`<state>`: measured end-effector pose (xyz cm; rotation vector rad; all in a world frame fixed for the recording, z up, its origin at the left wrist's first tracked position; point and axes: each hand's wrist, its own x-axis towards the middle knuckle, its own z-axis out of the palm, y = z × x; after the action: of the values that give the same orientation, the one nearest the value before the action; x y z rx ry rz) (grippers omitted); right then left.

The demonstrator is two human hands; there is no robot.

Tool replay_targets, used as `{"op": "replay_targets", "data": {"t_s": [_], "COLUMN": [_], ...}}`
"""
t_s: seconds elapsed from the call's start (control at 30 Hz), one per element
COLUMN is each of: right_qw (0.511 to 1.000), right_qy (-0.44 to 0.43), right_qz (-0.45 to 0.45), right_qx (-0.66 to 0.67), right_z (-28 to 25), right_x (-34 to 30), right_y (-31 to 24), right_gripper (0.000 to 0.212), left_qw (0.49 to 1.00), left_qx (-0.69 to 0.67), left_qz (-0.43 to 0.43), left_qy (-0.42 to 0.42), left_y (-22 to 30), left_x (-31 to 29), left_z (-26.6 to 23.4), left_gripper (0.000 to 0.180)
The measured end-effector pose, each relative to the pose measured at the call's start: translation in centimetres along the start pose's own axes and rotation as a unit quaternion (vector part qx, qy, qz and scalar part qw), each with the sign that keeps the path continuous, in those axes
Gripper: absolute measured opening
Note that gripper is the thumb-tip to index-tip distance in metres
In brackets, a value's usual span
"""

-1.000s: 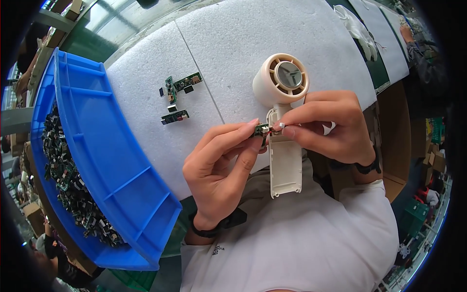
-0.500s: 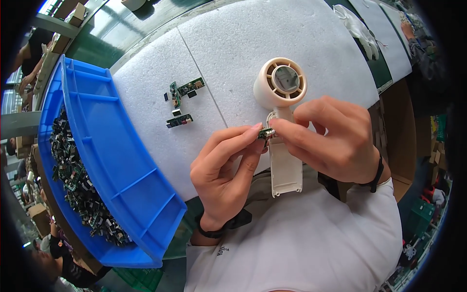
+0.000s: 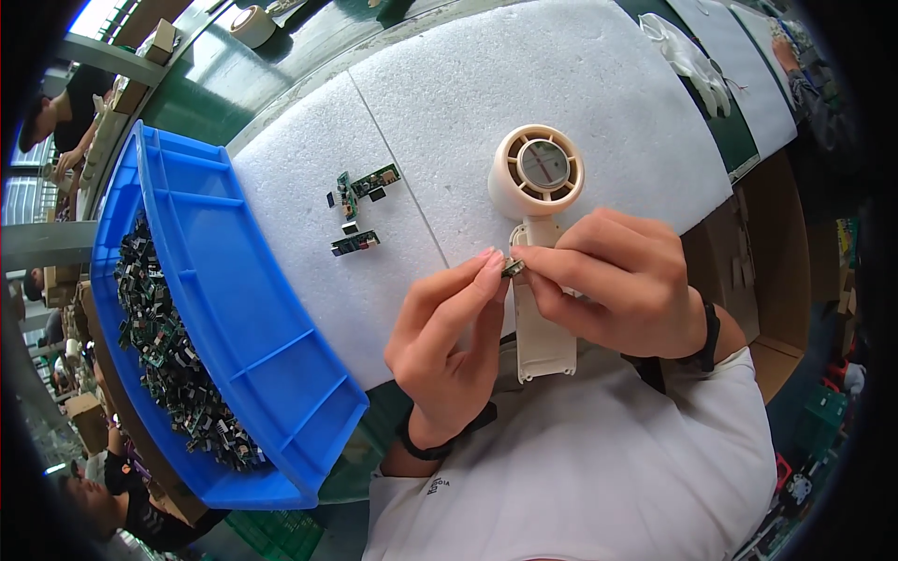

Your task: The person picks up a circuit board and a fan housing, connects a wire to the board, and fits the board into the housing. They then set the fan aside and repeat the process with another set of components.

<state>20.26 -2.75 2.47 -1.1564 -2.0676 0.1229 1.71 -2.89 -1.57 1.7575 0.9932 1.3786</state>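
A small green circuit board (image 3: pixel 512 269) is pinched between the thumb and fingers of my left hand (image 3: pixel 441 341). The bent fingers of my right hand (image 3: pixel 629 280) close at the board's right end; whatever small piece they pinch is hidden. Just beneath both hands lies a cream handheld fan (image 3: pixel 505 178), its round grille pointing away from me. Its long handle shell (image 3: pixel 547 351) extends toward my body, partly covered by my right fingers. Several loose circuit boards (image 3: pixel 355 243) rest on the white foam sheet (image 3: pixel 440 122) left of the fan.
A blue plastic bin (image 3: pixel 248 309) heaped with small circuit boards (image 3: pixel 182 365) stands at the left. White gloves (image 3: pixel 687 61) lie at the far right, a tape roll (image 3: pixel 253 26) at the far left. An open cardboard box (image 3: pixel 758 280) is right of me. Other people work beyond both sides.
The view has shifted slightly, so bin and boards appear farther right. Both hands stay at the circuit board, which has turned between my fingertips; my right fingers have drawn in closer to it.
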Motion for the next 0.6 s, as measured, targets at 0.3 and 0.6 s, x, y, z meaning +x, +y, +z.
{"op": "replay_targets", "data": {"t_s": [0.3,0.6], "right_qw": [0.987,0.993], "right_qy": [0.060,0.028], "right_qz": [0.093,0.047], "right_qx": [0.115,0.105], "right_z": [1.2,1.0], "right_x": [-0.5,-0.3], "right_y": [-0.7,0.1], "right_gripper": [0.022,0.021], "left_qw": [0.979,0.973], "left_qx": [0.149,0.165], "left_qz": [0.135,0.156], "left_qy": [0.044,0.049], "left_y": [-0.1,-0.6], "left_x": [-1.0,-1.0], "left_z": [1.1,1.2], "left_gripper": [0.039,0.041]}}
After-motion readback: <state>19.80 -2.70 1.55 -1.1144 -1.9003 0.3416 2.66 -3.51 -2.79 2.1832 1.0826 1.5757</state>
